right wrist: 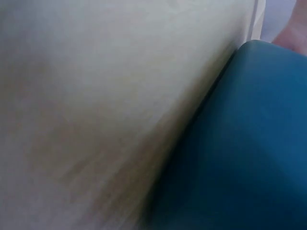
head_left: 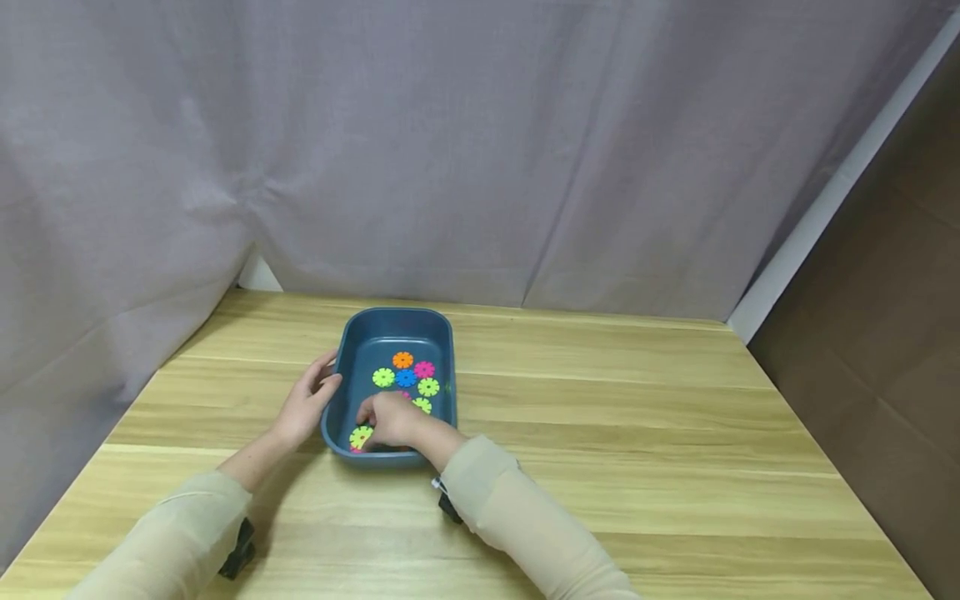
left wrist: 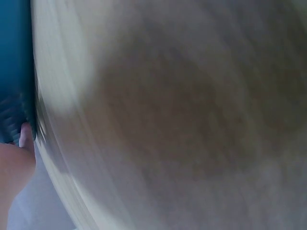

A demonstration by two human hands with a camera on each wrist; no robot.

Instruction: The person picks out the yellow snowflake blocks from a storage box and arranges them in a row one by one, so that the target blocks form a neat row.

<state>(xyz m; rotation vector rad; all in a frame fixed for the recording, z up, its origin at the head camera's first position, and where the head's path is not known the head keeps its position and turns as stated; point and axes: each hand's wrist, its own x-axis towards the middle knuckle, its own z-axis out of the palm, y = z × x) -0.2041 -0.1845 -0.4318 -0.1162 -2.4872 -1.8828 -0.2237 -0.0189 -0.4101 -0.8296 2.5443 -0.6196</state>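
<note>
A dark blue rectangular tray (head_left: 393,321) holds several flower-shaped plastic discs with notched edges. My left hand (head_left: 303,404) rests at the tray's left side, thumb close to the rim; in the left wrist view, a finger (left wrist: 27,135) lies against the blue outer wall. Over the near end, my right hand (head_left: 396,419) reaches down inside the tray with bent fingers. Right at its fingertips is a yellow-green disc (head_left: 360,437), overlapping a pink one; I cannot tell whether the fingers pinch it. The right wrist view shows mostly the tray's outer wall (right wrist: 240,143).
Farther up the tray lie an orange disc (head_left: 402,360), a blue disc (head_left: 406,378), a pink disc (head_left: 424,369) and several yellow-green ones. The tray stands on a wood-grain table (head_left: 615,433). A grey curtain (head_left: 450,150) hangs behind the table; a brown panel (head_left: 877,350) stands at the right.
</note>
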